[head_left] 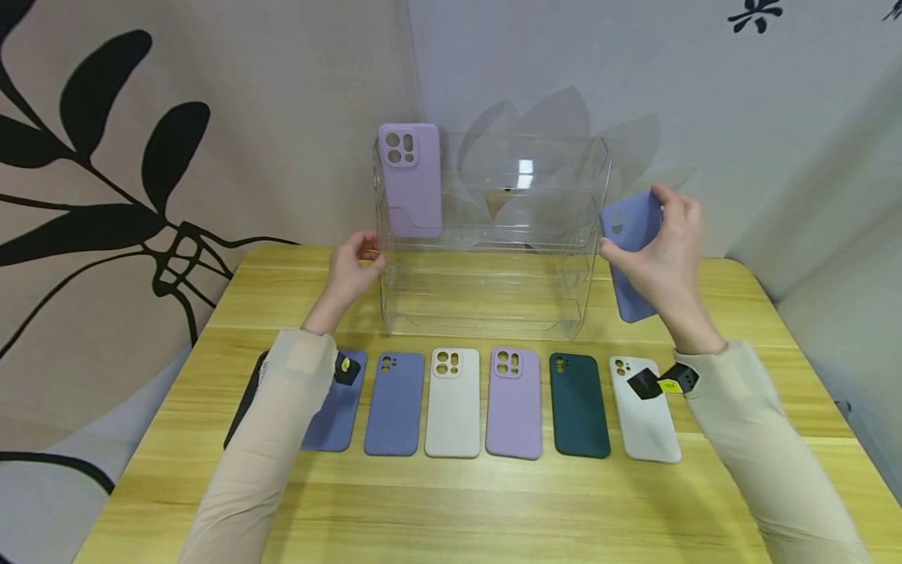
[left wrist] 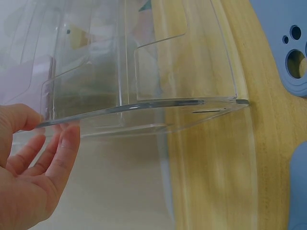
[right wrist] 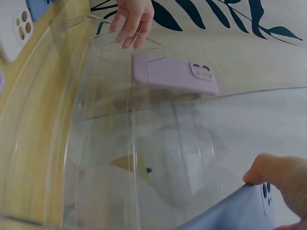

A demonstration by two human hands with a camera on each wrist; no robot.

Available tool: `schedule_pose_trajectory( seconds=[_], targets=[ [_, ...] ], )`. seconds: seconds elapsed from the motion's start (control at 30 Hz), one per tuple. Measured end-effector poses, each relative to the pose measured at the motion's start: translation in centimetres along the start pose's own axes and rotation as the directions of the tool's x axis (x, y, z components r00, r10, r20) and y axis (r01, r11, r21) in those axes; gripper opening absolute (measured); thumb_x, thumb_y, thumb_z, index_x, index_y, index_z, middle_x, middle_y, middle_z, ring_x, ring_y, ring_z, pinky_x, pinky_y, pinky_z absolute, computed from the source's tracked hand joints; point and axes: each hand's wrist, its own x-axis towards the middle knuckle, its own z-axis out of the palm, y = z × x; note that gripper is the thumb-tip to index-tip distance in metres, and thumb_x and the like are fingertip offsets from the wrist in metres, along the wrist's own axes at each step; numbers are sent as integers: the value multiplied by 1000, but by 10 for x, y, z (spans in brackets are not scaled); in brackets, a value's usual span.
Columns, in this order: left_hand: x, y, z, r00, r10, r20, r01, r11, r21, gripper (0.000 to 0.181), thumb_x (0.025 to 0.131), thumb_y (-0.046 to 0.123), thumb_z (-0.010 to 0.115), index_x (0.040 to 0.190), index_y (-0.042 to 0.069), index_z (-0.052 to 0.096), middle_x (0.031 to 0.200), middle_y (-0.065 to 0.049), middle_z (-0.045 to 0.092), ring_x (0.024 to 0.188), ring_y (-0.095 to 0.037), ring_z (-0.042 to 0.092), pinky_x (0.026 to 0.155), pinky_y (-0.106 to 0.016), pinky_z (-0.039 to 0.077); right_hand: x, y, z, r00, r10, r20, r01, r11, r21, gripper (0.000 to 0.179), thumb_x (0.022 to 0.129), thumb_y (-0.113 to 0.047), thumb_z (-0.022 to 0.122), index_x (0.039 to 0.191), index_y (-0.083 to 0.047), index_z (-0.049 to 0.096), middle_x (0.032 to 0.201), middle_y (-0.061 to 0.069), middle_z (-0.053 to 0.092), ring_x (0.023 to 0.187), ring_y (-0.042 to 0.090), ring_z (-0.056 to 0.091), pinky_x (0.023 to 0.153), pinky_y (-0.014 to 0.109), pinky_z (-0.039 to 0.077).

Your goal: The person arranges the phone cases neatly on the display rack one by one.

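Beside rack edge (head_left: 586,301), right grip (head_left: 665,262) pinches blue case (head_left: 638,225).

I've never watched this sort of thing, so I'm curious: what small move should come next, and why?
Probably shift the held blue case left, over the rack: it is at the rack's right side, and the lilac case standing at the rack's left end leaves room beside it.

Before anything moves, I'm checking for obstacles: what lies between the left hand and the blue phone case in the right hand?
The clear stand lies there, holding a lilac phone case at its upper left, as the head view shows.
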Motion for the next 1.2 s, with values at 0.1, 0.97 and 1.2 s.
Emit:
schedule_pose_trajectory(
  seconds=[0.1,0.97,1.2],
  targets=[
    [0,0,0,1000,3,-6,-3,1000,0,35,86,-3,58,120,-9,52,113,-24,59,97,-33,59,70,-18,46,6,-7,6,1000,-7,2,7,1000,22,74,72,-14,72,137,1,39,127,26,35,110,36,35,87,47,36],
    [0,1,0,999,38,-20,-38,999,-10,32,84,-6,57,116,-12,53,109,-26,59,95,-36,60,66,-11,43,46,-73,61,1000,-12,19,9,993,118,73,72,-24,74,134,-4,40,127,16,35,113,27,38,93,31,37],
    [-1,1,0,999,34,-21,-34,999,-5,32,85,-6,57,116,-11,53,109,-26,59,95,-35,60,68,-14,44,58,-91,77,1000,2,-28,3,983,185,71,71,-26,73,131,-5,40,125,13,35,111,21,37,92,23,35]
  ],
)
